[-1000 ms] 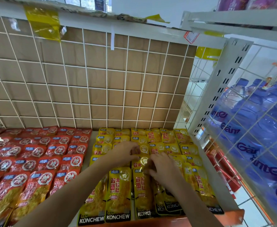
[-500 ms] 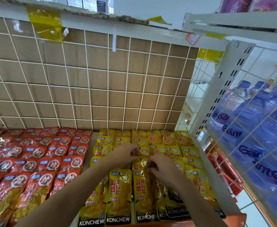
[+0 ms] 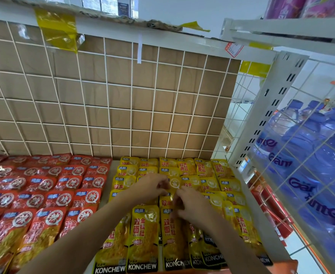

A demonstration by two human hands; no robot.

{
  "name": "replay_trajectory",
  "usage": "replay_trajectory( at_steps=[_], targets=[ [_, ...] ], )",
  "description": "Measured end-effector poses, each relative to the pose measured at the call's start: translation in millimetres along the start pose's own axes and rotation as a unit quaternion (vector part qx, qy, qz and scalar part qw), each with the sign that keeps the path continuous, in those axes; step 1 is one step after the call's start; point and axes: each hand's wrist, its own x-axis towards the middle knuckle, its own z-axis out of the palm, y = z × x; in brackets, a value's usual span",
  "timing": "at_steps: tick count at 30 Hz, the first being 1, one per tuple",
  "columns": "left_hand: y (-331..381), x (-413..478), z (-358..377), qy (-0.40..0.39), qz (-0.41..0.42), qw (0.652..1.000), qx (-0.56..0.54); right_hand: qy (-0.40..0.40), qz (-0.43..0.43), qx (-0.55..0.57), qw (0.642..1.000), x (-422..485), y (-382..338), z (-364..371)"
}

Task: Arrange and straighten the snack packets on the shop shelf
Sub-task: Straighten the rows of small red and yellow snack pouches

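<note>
Left hand point(image 3: 150, 186) and right hand point(image 3: 192, 206) close together, fingers curled, apparently pinching one yellow packet point(image 3: 175, 182) mid-row among the overlapping yellow packets point(image 3: 142, 234) on the right of the shelf point(image 3: 105, 196), red packets point(image 3: 44, 194) lying to the left.

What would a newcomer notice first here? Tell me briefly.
Two blocks of colour lie side by side: red packets on the left, yellow packets on the right. Over the yellow block, the left hand and right hand pinch packets mid-row. Blue water bottles crowd the far right.
</note>
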Motion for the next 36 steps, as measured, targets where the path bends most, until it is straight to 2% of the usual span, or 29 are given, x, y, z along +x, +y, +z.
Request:
replay_trajectory(
  at_steps=[8, 13, 24, 36],
  targets=[
    [-0.1, -0.4, -0.8, -0.001, 0.000, 1.000, 0.005, 0.000, 0.012, 0.051, 0.999, 3.1, -0.7, -0.4],
    [-0.2, -1.5, -1.5, 0.007, 0.007, 1.000, -0.004, 0.043, 0.016, 0.091, 0.995, 3.7, 0.4, 2.6],
    [0.8, -3.4, -2.4, 0.000, 0.007, 1.000, 0.005, 0.002, -0.004, 0.085, 0.996, 6.9, -1.2, 4.0],
    [2.6, -4.3, -2.8, 0.002, 0.003, 1.000, -0.004, 0.031, -0.018, 0.077, 0.996, 3.2, 0.6, 7.0]
  ],
)
